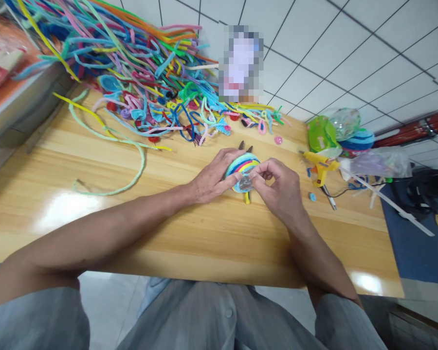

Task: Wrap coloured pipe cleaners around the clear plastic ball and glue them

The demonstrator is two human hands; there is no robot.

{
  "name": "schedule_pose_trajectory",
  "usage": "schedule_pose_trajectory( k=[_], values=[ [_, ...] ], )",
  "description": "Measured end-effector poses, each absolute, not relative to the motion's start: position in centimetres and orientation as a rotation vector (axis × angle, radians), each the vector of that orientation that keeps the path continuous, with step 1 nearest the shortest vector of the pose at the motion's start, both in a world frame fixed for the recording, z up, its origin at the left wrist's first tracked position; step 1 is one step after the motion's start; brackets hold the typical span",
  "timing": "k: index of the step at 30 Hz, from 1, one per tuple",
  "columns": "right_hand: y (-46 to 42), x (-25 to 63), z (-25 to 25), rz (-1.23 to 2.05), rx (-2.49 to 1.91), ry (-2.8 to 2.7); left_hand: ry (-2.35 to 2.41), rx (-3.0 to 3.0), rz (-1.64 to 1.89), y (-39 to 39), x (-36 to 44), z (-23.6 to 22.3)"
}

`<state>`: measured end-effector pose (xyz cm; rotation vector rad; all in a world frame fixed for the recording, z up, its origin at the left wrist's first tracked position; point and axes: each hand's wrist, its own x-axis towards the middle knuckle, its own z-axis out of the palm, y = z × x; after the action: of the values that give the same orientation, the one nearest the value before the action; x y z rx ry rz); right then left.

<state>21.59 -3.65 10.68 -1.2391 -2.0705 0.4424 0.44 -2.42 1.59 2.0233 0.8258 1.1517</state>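
A round piece wound from striped pipe cleaners (242,164), in light blue, dark blue, pink and yellow, lies at the middle of the table. A shiny, greyish patch (246,183) shows on its near side. My left hand (212,178) grips the piece from the left, thumb across its near edge. From the right, my right hand (278,188) pinches with thumb and forefinger at the patch's edge; what exactly lies between the fingertips is too small to make out. Two dark tips (245,146) stick out behind the piece, and a short yellow end (247,198) pokes out in front.
A big heap of coloured pipe cleaners (142,63) covers the back left. Loose green (141,170) and yellow strands lie left of my hands. To the right are a yellow glue gun (319,167), a blue bit (312,196), plastic bags (381,163) and a long white strip (397,209).
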Motion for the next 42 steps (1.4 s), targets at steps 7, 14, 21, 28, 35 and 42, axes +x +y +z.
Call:
schedule_pose_trajectory(
  k=[7, 14, 21, 28, 35, 42],
  values=[
    [-4.0, 21.5, 11.0, 0.473, -1.35, -2.051, 0.793, 2.061, 1.206, -2.3, 0.5, 1.5],
    [-4.0, 21.3, 10.7, 0.46, -1.44, -1.989, 0.788, 2.064, 1.246, -2.2, 0.6, 1.3],
    [-4.0, 21.0, 10.5, 0.434, -1.439, -1.976, 0.796, 2.053, 1.264, -2.2, 0.7, 1.2],
    [-4.0, 20.8, 10.4, 0.418, -1.422, -1.979, 0.789, 2.071, 1.282, -2.2, 0.8, 1.1],
    [-2.9, 21.8, 9.7, 0.314, -1.347, -2.011, 0.784, 2.037, 1.289, -2.0, 0.8, 0.9],
    [-1.9, 22.2, 8.6, 0.544, -1.315, -1.944, 0.802, 1.998, 1.275, -2.1, 0.9, 1.1]
  ],
)
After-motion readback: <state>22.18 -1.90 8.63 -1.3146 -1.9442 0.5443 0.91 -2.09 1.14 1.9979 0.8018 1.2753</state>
